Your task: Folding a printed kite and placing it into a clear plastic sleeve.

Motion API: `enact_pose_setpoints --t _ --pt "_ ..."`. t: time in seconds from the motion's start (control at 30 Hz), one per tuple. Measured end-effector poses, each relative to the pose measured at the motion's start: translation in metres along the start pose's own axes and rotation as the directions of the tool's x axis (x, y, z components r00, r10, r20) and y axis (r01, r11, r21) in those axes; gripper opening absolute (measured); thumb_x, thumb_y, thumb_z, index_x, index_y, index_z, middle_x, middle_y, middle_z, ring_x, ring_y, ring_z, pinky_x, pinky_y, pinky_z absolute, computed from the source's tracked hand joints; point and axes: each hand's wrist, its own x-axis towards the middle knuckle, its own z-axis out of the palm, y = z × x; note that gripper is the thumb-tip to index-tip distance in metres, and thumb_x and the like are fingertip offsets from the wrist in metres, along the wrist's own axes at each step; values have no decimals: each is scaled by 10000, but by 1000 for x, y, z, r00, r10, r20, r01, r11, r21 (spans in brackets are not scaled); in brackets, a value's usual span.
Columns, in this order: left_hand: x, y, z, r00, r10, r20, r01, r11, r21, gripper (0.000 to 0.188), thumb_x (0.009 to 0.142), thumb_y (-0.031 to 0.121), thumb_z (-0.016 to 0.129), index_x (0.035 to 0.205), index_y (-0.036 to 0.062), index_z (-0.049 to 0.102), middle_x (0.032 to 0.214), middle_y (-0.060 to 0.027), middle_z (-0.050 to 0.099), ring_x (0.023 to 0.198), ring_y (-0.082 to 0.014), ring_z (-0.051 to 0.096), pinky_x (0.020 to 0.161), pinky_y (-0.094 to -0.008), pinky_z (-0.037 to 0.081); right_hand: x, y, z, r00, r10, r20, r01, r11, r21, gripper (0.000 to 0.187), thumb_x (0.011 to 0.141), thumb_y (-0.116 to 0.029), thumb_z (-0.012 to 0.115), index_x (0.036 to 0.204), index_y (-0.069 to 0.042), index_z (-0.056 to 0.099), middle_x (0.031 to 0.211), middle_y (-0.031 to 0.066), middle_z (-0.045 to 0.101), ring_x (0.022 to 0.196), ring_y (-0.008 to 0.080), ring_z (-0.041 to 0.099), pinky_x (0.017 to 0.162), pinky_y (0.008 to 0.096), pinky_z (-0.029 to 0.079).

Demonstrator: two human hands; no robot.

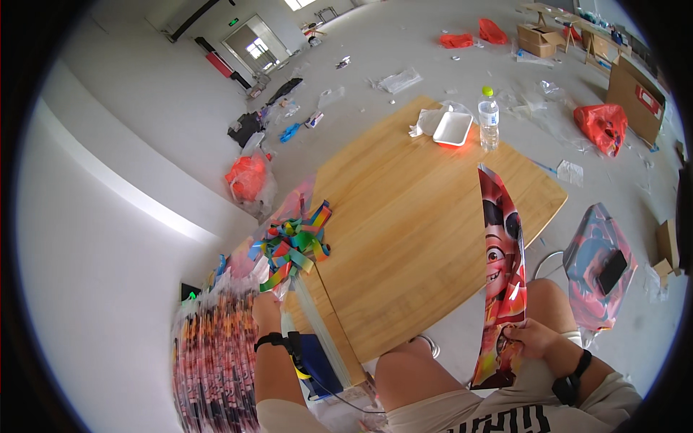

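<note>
Pale wooden tabletop (404, 216), centre exposed, right edge passing behind long, glossy, red cartoon-printed sheet (502, 278) held by right grip (534, 339); left grip (266, 309): closure indeterminable.

The person's left arm (280, 379) reaches well forward and out to the side, the wrist dark-banded; the left hand (266, 307) is bare, and I can't make out its fingers. The right forearm (596, 369) slants inward across the right thigh (546, 310), a dark band at that wrist too. The right hand (533, 338) is closed in a pinch, its thumb (514, 333) pointing left. The bare left thigh (415, 379) points forward between the arms.
</note>
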Motion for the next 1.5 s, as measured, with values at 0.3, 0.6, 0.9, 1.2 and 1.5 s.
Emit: enact_pose_setpoints --t 0.3,0.6,0.9,1.2,1.5 --pt "-21 -4 -79 970 -68 -234 56 997 -56 79 837 128 781 893 74 766 985 -154 725 940 -390 718 785 -494 583 -2 4 -7 999 -31 8 32 998 -47 216 1075 -100 625 1258 1 680 1169 117 758 1044 251 748 935 419 611" --pt "-78 4 -220 902 18 -431 -62 994 -87 120 896 92 737 942 17 656 959 -208 673 918 -413 688 779 -523 556 2 16 -13 996 -55 73 60 996 -66 223 1075 -113 628 1270 -13 674 1180 101 750 1068 239 735 968 411 598" --pt "-248 132 -307 680 380 -626 -601 779 -179 158 874 9 760 938 26 616 1134 -161 741 957 -370 710 811 -432 570 -16 18 -39 978 -122 170 150 975 -163 251 1074 -161 642 1296 -44 657 1215 68 745 1112 229 720 975 415 589" --pt "-399 224 -186 761 556 -333 -648 655 -388 180 869 73 749 1024 57 659 1225 -114 759 1052 -316 738 863 -416 599 -49 13 -26 922 -93 377 148 982 -120 553 1002 -314 750 1443 -27 580 1321 83 701 1218 238 683 1083 439 541" --pt "-450 244 -121 765 599 -239 -607 546 -577 174 936 173 737 1056 56 695 1193 -101 767 1024 -314 752 839 -423 600 -51 13 -32 929 -196 313 215 976 -27 447 1009 -301 750 1381 -105 597 1267 45 718 1168 234 697 1062 451 550"
